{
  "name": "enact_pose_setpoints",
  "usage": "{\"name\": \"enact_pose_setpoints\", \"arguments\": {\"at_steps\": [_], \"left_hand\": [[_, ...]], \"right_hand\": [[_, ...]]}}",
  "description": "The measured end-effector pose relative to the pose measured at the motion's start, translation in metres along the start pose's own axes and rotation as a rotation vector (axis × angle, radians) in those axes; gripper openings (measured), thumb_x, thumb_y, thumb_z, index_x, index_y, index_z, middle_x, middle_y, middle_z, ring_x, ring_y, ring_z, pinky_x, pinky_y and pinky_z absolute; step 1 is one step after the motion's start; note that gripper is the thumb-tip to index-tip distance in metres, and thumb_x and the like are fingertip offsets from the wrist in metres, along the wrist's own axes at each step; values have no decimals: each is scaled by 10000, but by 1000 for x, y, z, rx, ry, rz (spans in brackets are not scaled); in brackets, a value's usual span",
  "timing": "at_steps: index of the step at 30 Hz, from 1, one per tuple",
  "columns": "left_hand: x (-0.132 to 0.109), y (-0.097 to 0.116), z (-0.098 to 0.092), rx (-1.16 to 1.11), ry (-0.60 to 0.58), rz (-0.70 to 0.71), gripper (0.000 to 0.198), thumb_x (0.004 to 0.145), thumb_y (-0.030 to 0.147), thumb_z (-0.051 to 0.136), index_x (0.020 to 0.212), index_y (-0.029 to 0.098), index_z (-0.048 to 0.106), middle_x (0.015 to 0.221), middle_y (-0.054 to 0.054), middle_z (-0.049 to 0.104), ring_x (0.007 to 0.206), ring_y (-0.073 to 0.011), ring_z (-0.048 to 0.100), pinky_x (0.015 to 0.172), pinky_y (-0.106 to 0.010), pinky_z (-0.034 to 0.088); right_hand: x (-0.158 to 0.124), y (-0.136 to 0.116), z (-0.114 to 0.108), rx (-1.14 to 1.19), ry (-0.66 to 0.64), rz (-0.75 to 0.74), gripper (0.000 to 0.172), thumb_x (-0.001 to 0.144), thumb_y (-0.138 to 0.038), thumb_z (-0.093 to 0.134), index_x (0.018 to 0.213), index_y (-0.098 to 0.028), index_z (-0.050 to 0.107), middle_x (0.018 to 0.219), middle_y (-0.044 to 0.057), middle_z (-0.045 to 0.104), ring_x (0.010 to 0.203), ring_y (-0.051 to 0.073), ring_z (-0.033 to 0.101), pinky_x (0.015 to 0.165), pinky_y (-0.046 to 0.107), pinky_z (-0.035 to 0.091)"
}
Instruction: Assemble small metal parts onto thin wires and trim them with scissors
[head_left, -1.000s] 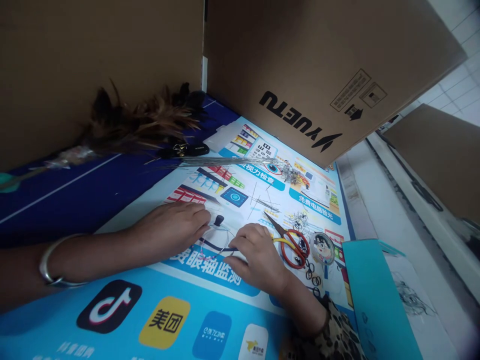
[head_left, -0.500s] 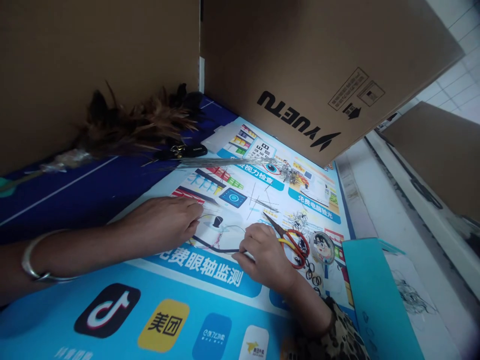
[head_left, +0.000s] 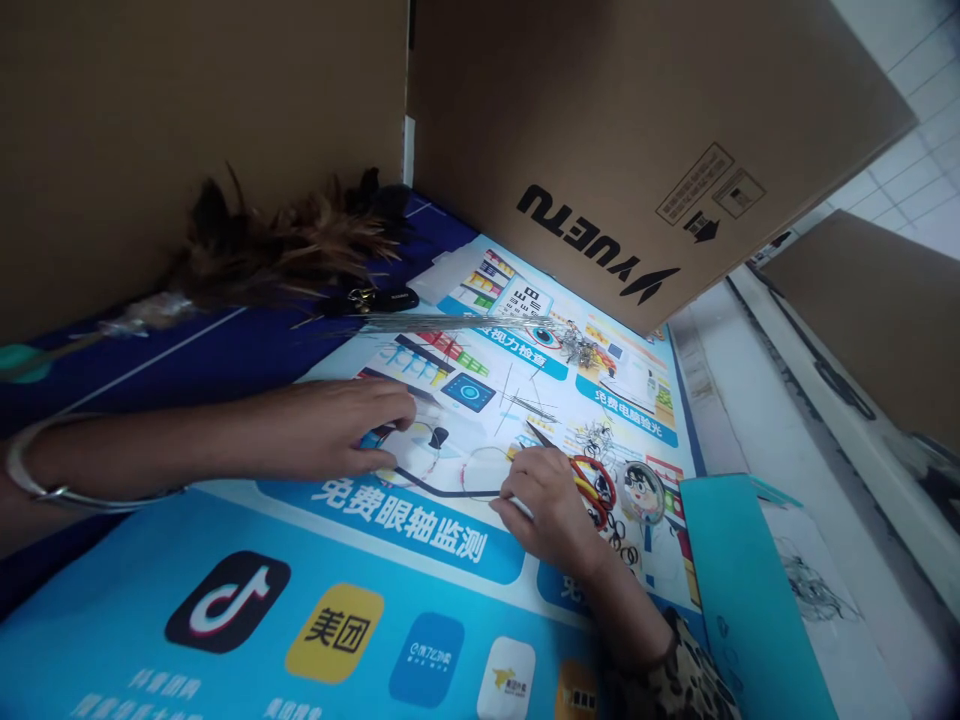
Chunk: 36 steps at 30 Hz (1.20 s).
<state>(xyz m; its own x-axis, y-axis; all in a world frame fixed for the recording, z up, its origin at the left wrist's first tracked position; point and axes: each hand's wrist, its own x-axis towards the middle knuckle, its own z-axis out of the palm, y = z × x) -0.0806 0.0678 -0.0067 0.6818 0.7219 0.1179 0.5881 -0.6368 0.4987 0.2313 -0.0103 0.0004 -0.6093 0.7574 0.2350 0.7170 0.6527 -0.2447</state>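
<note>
While the big brown carton [head_left: 600, 120] stands across the far side, we've got the printed blue sheet [head_left: 337, 565] under everything, teal box [head_left: 750, 590] off to the right.

Both hands are low over the white picture panel, well apart. Left hand [head_left: 364, 425]: palm down, fingers bent, thumb apart from the index; we can't tell if the tips grip anything. Right hand [head_left: 544, 503]: curled, thumb to fingers, looks clamped on a fine strand end.

Wire bundle [head_left: 450, 323] lies beyond both, running crosswise. Scissors [head_left: 600, 490] sit just past the right hand, partly hidden by it, tip pointing away and left. Black rings [head_left: 624, 545] are just right of that hand.

Smallest, and the one we key on: the thin strand [head_left: 463, 466], between the hands. It leaves the right fingertips leftward as a loop, so no straight long axis. Right hand's nearer. Another fine arc sits by the left; we can't tell if they join.
</note>
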Motion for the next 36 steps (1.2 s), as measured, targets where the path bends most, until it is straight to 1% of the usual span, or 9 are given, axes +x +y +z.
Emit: {"name": "enact_pose_setpoints", "arguments": {"at_steps": [1,3,6,9,13,18,22,30,36], "left_hand": [[0,-3,-1,-15,-35,30,345,790,395,716,1102,254,670,1200,-52,696,1087,-266,633,852,-313,493],[0,-8,0,-13,-126,85,573,776,428,742,1308,276,595,1427,-77,578,1317,-311,501,1040,-383,429],[0,-10,8,-19,-137,123,700,764,414,766,1411,288,529,1520,-84,499,1421,-325,391,1150,-445,332],[-1,-8,16,-49,-102,132,649,771,399,769,1375,272,569,1478,-86,549,1404,-310,426,1149,-429,352],[-1,-6,19,-94,-62,148,554,790,375,757,1316,281,609,1408,-73,610,1359,-292,483,1124,-402,389],[0,-5,19,-108,-92,119,536,801,328,741,1314,287,590,1380,-62,617,1333,-285,494,1077,-379,428],[0,-3,18,-106,-106,100,516,779,298,759,1270,250,608,1347,-66,626,1317,-281,498,1075,-362,422],[2,1,14,-79,-99,110,484,764,297,760,1224,250,619,1329,-58,636,1281,-279,532,1040,-348,429],[2,7,11,-66,-116,80,452,769,289,750,1202,243,630,1322,-62,641,1275,-279,543,1049,-355,421]], "right_hand": [[1,-2,1,-10,5,-8,141,941,-276,606,827,-200,635,925,77,669,1021,247,575,896,417,412],[3,-4,2,-24,2,-25,137,953,-279,599,852,-196,641,943,80,675,1084,256,569,920,422,401],[5,-6,3,-35,-18,-33,135,959,-284,599,876,-187,643,957,79,680,1054,245,581,894,408,399],[6,-7,3,-45,-31,-31,153,971,-287,580,879,-182,641,959,81,683,1000,232,589,863,397,397],[6,-7,3,-39,-31,-32,159,974,-291,578,881,-180,644,968,83,689,997,229,590,873,396,394],[5,-6,4,-28,-17,-33,141,967,-281,591,889,-178,647,976,80,692,999,227,595,874,390,395],[5,-5,5,-19,-6,-32,136,961,-280,600,884,-177,643,978,77,690,1003,230,598,875,389,398],[4,-5,6,-7,-10,-27,132,967,-291,590,904,-189,645,980,79,687,1003,231,595,889,395,406],[4,-5,5,0,-4,-33,132,965,-282,592,899,-181,645,984,81,689,1002,229,597,892,390,411]]}}
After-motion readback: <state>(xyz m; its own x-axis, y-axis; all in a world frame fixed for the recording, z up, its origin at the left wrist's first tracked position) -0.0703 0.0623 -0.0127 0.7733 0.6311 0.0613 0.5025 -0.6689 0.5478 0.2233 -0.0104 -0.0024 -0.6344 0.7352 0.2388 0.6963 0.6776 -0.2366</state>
